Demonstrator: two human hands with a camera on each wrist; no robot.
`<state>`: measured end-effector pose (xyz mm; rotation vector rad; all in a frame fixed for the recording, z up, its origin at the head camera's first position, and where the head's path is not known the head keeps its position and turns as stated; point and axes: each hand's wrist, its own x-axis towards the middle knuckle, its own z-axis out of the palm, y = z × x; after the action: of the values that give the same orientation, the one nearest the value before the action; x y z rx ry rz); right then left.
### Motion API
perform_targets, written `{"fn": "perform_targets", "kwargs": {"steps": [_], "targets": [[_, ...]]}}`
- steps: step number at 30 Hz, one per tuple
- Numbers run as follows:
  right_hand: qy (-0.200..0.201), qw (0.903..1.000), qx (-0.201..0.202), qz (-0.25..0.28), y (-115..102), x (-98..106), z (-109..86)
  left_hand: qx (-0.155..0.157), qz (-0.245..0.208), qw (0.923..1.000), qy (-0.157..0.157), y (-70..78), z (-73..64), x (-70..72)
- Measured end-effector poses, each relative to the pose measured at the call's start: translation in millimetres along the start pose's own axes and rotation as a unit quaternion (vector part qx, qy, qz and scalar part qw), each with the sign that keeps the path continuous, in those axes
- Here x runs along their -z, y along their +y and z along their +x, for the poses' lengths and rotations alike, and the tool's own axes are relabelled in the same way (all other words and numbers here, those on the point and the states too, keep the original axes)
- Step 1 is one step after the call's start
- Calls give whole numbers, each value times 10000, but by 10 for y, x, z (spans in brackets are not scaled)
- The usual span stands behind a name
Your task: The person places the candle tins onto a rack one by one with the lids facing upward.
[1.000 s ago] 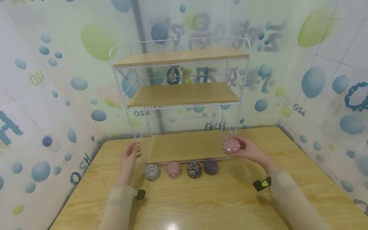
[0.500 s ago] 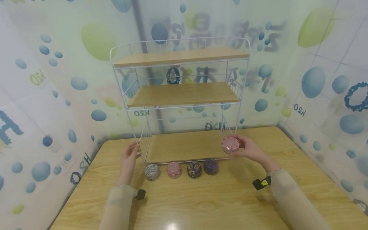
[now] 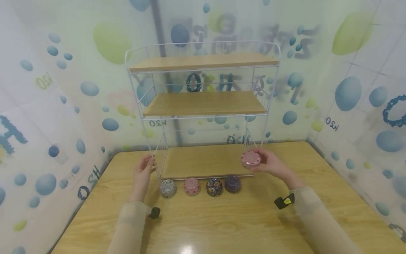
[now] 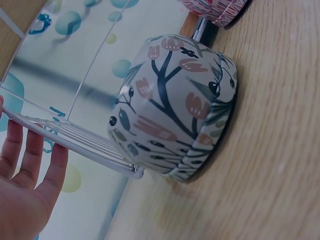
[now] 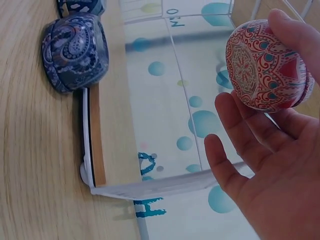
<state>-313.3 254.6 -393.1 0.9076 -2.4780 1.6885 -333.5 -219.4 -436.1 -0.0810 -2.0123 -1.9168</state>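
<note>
Right hand (image 3: 272, 164) grips one tin (image 3: 250, 159), left hand (image 3: 142, 171) one rack (image 3: 206, 103) (four more tins (image 3: 214, 187) before it).

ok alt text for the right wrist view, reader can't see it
The right hand holds a round red-patterned tin off a wooden table, where a dark paisley tin sits by the bottom shelf of a white rack.

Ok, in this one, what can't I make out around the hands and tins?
Right wrist view: the palm-facing side of the held tin, hidden by the right hand.
Left wrist view: part of the left hand, cut off by the left edge; part of the pink tin, cut off by the top edge.
Head view: fine pattern on the purple tin, too small and blurred.
</note>
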Motion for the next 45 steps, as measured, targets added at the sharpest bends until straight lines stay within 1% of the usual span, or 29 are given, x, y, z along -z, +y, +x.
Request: {"fn": "perform_targets", "kwargs": {"steps": [4,6,10,14,19,22,31,36,38,42,45], "targets": [[-106,9997,205,85,-3,-40,46,-45,-31,10000,34,-6,6,-6],[-125,9996,222,118,-6,-55,63,-38,-16,10000,29,-11,8,-2],[-150,9996,190,111,-19,-76,80,89,19,10000,-6,12,1,7],[-169,9998,101,52,-30,-88,88,191,73,9998,-52,126,-41,-1],[-183,9998,17,83,-62,-102,103,177,148,9997,-118,306,-128,-37],[-165,9999,-3,2,-96,-114,117,158,175,9996,-143,338,-149,-42],[-114,9997,28,-193,-148,-128,181,52,168,9996,-234,301,-139,-28],[-144,9997,-20,-170,-204,-132,212,90,167,9996,-202,302,-133,-30],[-190,9997,5,-135,-233,-139,235,132,135,9997,-158,267,-109,-23],[-165,9998,59,-136,-271,-147,278,191,22,9997,-142,129,-42,6],[-121,9998,42,-179,-301,-154,298,153,7,9998,-135,52,-12,13]]}}
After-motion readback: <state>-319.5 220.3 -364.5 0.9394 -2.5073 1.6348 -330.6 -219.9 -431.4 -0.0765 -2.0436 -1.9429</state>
